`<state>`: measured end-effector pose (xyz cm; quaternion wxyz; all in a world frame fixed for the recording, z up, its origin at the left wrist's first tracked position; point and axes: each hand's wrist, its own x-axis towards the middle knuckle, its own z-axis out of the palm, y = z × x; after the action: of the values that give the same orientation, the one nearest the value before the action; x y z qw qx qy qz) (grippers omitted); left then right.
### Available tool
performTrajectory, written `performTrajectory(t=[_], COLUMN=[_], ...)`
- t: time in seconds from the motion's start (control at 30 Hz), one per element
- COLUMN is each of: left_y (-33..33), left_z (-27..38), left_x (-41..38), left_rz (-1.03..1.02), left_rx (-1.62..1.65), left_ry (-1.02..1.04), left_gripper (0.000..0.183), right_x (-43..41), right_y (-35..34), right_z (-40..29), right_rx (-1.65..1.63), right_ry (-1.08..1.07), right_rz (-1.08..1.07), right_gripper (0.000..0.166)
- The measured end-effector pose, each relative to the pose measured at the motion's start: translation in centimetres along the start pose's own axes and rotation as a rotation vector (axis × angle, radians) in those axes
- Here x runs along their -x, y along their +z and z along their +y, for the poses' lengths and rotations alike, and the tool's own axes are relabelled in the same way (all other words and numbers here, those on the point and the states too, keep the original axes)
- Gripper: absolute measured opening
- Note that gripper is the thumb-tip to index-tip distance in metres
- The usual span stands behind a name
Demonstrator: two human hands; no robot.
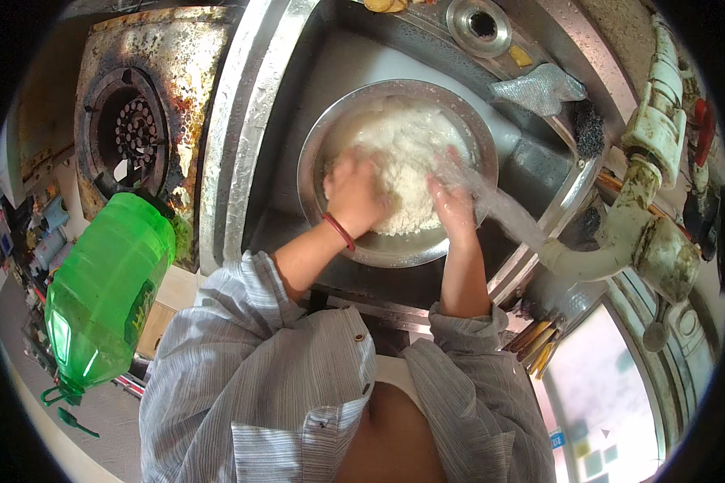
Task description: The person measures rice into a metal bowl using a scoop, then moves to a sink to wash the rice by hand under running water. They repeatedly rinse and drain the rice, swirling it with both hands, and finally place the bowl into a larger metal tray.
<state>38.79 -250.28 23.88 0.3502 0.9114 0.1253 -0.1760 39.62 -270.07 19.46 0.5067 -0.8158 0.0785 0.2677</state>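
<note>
A wide stainless steel bowl (397,256) sits in the metal sink, holding wet white grains that look like rice (408,199) under cloudy water. My left hand (359,196), blurred, presses into the left side of the grains with its fingers spread. A red bracelet (338,232) circles that wrist. My right hand (453,202) is at the right side of the heap, fingers parted and wet, with no object visible in it. Water (501,208) pours from the pale plastic spout (580,259) across this hand into the bowl. Some fingertips are hidden by splash and grains.
The sink's left rim (241,139) borders a rusty gas burner (136,130). A green plastic jug (112,290) stands at left. Along the right ledge are a silvery mesh cloth (541,89), a dark scouring pad (589,130) and a round drain strainer (480,27).
</note>
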Motion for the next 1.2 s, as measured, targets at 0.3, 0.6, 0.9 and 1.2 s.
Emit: performTrajectory(t=[0.3,0.6,0.9,1.2], left_y=[3.4,2.4,2.8,2.9], left_z=[-2.2,-0.1,-1.8,-0.1], left_x=[-7.5,-3.4,-8.3,-8.1], left_rz=[-0.415,-0.314,-0.228,-0.45], left_rx=[1.33,0.792,0.467,1.026], left_ry=[-0.944,-0.045,-0.384,-0.53], left_gripper=[0.066,0.056,0.044,0.035], right_x=[-6.4,-3.4,-5.6,-5.7], right_y=[1.3,-0.4,0.5,0.8], right_z=[6.5,2.5,1.9,-3.2], right_rx=[-0.617,-0.595,-1.079,-0.523], right_ry=[0.735,0.438,0.425,0.412], right_rz=[0.129,-0.326,0.203,-0.128], right_gripper=[0.045,0.038,0.054,0.058])
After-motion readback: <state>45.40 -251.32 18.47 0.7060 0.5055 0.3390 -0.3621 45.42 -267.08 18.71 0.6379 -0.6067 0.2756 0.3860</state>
